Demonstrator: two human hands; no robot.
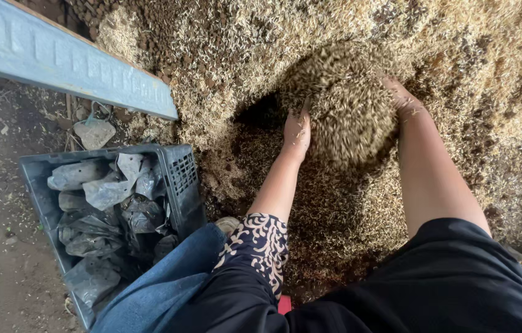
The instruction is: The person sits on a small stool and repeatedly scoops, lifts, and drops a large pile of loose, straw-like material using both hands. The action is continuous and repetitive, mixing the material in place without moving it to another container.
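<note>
Both hands dig into a big heap of husk [470, 55] that covers the ground ahead. The left hand [297, 131] and the right hand [401, 95] press flat, fingers spread, against either side of a clump of husk [347, 105], which is blurred between them; the grip is open-palmed, cupping the clump rather than closing round it. The clump sits on the slope of the heap, just above a dark hollow [261, 114] beside the left hand.

On the bare ground to the left, near the heap's edge, stands a dark plastic crate [184, 176] filled with grey filled bags [106, 191]. Above the crate a grey beam [63, 61] runs slantwise across the upper left corner. A blue-clad knee [162, 290] touches the crate's near side.
</note>
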